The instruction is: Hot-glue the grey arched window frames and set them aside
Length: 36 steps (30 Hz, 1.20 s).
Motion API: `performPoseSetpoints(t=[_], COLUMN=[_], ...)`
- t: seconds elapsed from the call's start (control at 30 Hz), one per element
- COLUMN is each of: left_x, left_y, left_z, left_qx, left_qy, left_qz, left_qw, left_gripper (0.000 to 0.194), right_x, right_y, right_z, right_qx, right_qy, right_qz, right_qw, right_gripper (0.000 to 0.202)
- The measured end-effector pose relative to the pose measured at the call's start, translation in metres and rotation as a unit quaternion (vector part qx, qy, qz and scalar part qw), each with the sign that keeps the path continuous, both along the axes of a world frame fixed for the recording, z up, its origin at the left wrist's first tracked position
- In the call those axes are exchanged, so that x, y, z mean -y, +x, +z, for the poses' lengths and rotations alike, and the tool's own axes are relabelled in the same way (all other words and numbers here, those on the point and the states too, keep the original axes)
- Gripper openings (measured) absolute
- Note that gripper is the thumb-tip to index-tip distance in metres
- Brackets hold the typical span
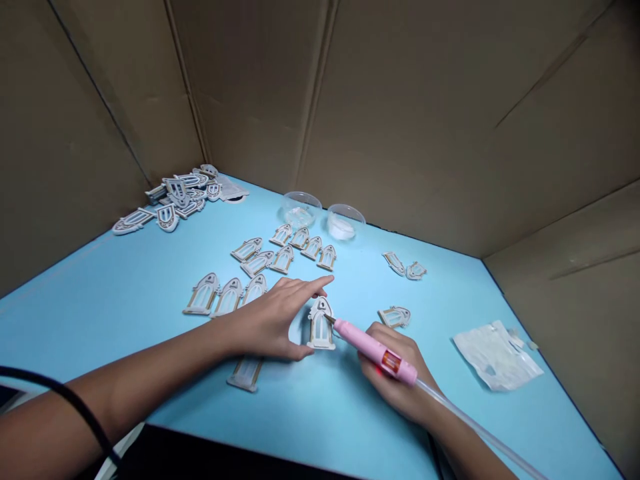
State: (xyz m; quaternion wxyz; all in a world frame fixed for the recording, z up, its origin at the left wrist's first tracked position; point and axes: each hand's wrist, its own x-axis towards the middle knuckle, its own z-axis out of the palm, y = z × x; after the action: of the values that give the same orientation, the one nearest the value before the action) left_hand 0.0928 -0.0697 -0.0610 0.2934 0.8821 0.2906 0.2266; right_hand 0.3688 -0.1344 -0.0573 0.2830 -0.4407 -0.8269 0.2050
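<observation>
Window (320, 331) upright on the worktop (320, 407), between thumb and fingertips of the left hand (273, 317): thumb at its foot, fingers at its peak, index finger stretched out past it. Right hand (400, 398) closed around a pink pen (363, 341), its metal tip (329, 319) at the window's upper part. Clear tube (480, 430) runs from the pen's rear, over the right forearm.

Just beyond the left hand, loose rows of small windows (283, 259). Three larger windows (203, 293) beside it on its left, the nearest partly covered. One more (245, 373) below its wrist, partly hidden. Far off to its upper left, a heaped pile of frames (177, 190). Two clear tubs (300, 212) well beyond the left hand, whitish contents.

Single frame (395, 316) just beyond the right hand; two pieces (415, 270) farther out. White bag (495, 353) to its right, lying flat.
</observation>
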Motion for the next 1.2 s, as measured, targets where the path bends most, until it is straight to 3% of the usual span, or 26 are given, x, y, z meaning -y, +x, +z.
performPoseSetpoints(t=[0.2,0.57,1.2], left_x=[0.0026,0.0013,0.0020], left_y=[-0.0004,-0.0025,-0.0032], left_z=[0.0021,0.0007,-0.0007], left_qx=[0.027,0.021,0.022], left_qy=[-0.036,0.022,0.027], left_qz=[-0.010,-0.047,-0.047], left_qw=[0.999,0.998,0.998], left_gripper=[0.110,0.103,0.099], right_x=[0.0006,0.0038,0.0068], right_y=[-0.0002,0.0036,0.0028], right_z=[0.0003,0.0003,0.0024], right_qx=[0.019,0.063,0.062], right_qy=[0.032,0.110,0.087], right_qz=[0.014,0.023,0.010], right_qw=[0.999,0.992,0.994], right_gripper=[0.019,0.022,0.025])
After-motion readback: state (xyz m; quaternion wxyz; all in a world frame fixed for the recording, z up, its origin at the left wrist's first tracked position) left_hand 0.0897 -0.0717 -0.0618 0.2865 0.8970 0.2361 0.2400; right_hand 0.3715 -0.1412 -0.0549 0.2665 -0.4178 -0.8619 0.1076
